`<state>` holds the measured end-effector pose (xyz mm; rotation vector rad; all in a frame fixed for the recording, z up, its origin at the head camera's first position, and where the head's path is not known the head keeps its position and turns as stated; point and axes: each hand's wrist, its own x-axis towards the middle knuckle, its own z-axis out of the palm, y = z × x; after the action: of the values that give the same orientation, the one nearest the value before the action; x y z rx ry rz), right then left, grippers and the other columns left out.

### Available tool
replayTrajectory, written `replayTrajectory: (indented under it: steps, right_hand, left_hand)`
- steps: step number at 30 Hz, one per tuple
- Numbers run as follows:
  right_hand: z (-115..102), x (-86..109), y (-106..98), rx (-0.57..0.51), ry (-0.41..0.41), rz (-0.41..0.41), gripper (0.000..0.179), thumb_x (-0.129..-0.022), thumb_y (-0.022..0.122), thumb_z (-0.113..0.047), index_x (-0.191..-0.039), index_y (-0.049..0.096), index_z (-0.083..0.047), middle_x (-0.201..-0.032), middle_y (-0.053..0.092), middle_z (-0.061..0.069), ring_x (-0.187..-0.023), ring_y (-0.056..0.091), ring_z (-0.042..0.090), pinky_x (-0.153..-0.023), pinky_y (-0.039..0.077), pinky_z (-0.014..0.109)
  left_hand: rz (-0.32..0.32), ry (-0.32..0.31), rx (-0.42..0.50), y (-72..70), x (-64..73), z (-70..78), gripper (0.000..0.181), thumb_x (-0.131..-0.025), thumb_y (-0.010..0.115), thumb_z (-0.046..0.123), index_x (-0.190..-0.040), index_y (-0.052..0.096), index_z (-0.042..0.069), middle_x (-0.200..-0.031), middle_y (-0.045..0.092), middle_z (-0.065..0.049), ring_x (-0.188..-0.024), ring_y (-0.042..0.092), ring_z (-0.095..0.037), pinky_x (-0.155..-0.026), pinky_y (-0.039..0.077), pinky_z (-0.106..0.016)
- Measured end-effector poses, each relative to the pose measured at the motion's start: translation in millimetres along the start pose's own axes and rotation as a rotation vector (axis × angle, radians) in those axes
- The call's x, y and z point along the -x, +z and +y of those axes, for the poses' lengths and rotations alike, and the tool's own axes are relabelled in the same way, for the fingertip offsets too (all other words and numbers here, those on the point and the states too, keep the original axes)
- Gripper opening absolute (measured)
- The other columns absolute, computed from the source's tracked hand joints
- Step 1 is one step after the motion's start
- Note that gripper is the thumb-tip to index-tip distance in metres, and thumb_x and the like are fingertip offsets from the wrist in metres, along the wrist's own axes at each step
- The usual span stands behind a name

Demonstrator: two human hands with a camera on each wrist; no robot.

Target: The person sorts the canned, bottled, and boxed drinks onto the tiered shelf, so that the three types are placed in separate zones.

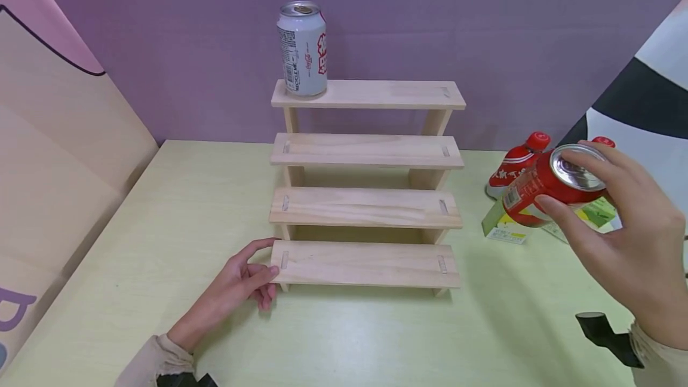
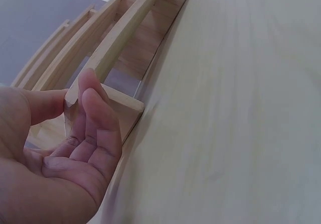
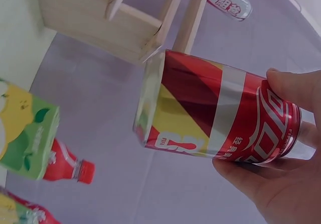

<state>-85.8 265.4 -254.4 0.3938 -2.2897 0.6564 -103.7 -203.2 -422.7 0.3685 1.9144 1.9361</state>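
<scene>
A wooden stepped shelf rack [image 1: 365, 208] stands on the table, its tiers rising toward the wall. My left hand [image 1: 239, 279] pinches the left end of its lowest board; the left wrist view shows the thumb [image 2: 47, 105] and fingers [image 2: 103, 118] around that corner. To the right of the rack, my right hand [image 1: 636, 220] holds a red soda can [image 1: 537, 187] in the air by its top end. This can is tilted, its base pointing toward the rack. A white soda can [image 1: 303, 52] stands upright on the left end of the top tier.
Behind the held can are red-capped bottles [image 1: 507, 169] and green-yellow cartons [image 1: 507, 229], partly hidden by it and by the right hand. A purple wall [image 1: 376, 28] rises behind the pale green table [image 1: 349, 339]. A beige panel [image 1: 64, 154] borders the left side.
</scene>
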Motion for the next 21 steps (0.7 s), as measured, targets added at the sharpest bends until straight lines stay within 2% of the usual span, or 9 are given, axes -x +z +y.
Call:
replayTrajectory:
  steps: [3, 5, 7, 12, 15, 21]
  right_hand:
    - [-6, -6.3, 4, -0.043, -0.06, 0.032, 0.052, -0.085, 0.081, -0.015, -0.132, 0.062, -0.002, -0.133, 0.059, 0.022, -0.133, 0.045, 0.013, -0.09, 0.036, 0.002]
    - [-11, -11.2, 6, -0.062, -0.085, 0.043, 0.054, -0.088, 0.078, -0.03, -0.13, 0.063, 0.0, -0.131, 0.06, 0.022, -0.128, 0.048, 0.01, -0.088, 0.037, 0.003]
    - [-16, -16.6, 9, -0.08, -0.098, 0.045, 0.054, -0.089, 0.077, -0.031, -0.13, 0.063, 0.0, -0.133, 0.059, 0.02, -0.124, 0.049, 0.006, -0.087, 0.038, 0.003]
    - [-20, -30.0, 15, -0.069, -0.129, 0.034, 0.052, -0.086, 0.08, -0.019, -0.132, 0.062, -0.003, -0.137, 0.058, 0.015, -0.118, 0.05, 0.001, -0.084, 0.038, 0.002]
    - [-21, -39.1, 19, -0.072, -0.147, 0.032, 0.054, -0.083, 0.082, -0.014, -0.133, 0.062, -0.005, -0.138, 0.058, 0.012, -0.118, 0.051, 0.003, -0.083, 0.039, 0.002]
    - [-28, -57.6, 28, -0.137, -0.145, 0.03, 0.067, -0.074, 0.081, 0.01, -0.135, 0.061, -0.007, -0.139, 0.057, 0.006, -0.119, 0.054, 0.008, -0.088, 0.043, 0.006]
  left_hand:
    - [-0.003, -0.001, -0.007, -0.3, 0.1, -0.3, 0.059, -0.103, 0.056, 0.015, -0.152, 0.025, 0.004, -0.073, 0.067, -0.006, -0.06, 0.061, -0.014, -0.058, 0.056, -0.028]
    - [0.0, 0.002, -0.012, -0.7, -0.1, -0.4, 0.059, -0.103, 0.056, 0.015, -0.152, 0.025, 0.005, -0.073, 0.067, -0.006, -0.06, 0.061, -0.014, -0.058, 0.056, -0.029]
    - [0.001, 0.004, -0.015, -1.0, -0.2, -0.4, 0.058, -0.103, 0.056, 0.015, -0.152, 0.026, 0.005, -0.073, 0.066, -0.007, -0.06, 0.061, -0.014, -0.058, 0.056, -0.029]
    - [0.004, 0.005, -0.011, -1.2, -0.5, -0.2, 0.057, -0.103, 0.057, 0.015, -0.151, 0.027, 0.005, -0.073, 0.066, -0.007, -0.06, 0.061, -0.015, -0.058, 0.056, -0.029]
    - [0.003, 0.007, -0.014, -1.0, -0.1, -0.5, 0.057, -0.103, 0.056, 0.015, -0.151, 0.026, 0.005, -0.073, 0.066, -0.007, -0.06, 0.061, -0.015, -0.058, 0.056, -0.029]
    - [0.003, 0.007, -0.025, -0.4, 0.3, -0.4, 0.058, -0.103, 0.056, 0.015, -0.152, 0.026, 0.005, -0.073, 0.066, -0.006, -0.06, 0.061, -0.014, -0.057, 0.056, -0.028]
